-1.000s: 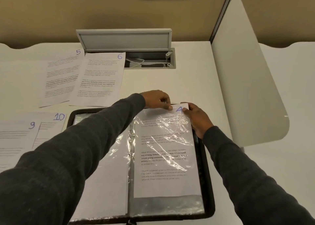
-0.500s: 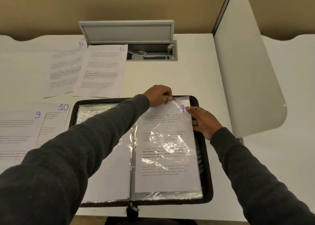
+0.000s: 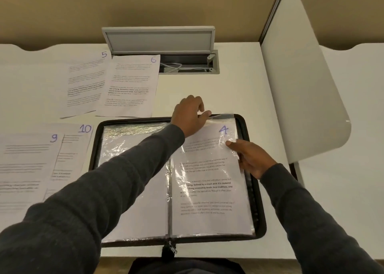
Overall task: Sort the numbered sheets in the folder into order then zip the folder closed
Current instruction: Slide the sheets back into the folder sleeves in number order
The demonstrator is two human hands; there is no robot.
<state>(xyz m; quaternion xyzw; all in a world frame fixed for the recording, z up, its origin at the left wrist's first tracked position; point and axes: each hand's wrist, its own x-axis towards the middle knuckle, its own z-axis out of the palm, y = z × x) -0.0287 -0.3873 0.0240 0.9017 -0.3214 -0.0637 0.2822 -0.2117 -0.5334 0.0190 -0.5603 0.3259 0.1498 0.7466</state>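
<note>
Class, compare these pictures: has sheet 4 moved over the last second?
Yes. Sheet 4 has slid toward the person, down into the sleeve: its top edge, earlier level with the folder's far rim, now lies inside that rim.

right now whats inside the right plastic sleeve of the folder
Sheet 4 lies inside the right sleeve, printed side up. Whether another sheet sits behind it is hidden by the paper.
</note>
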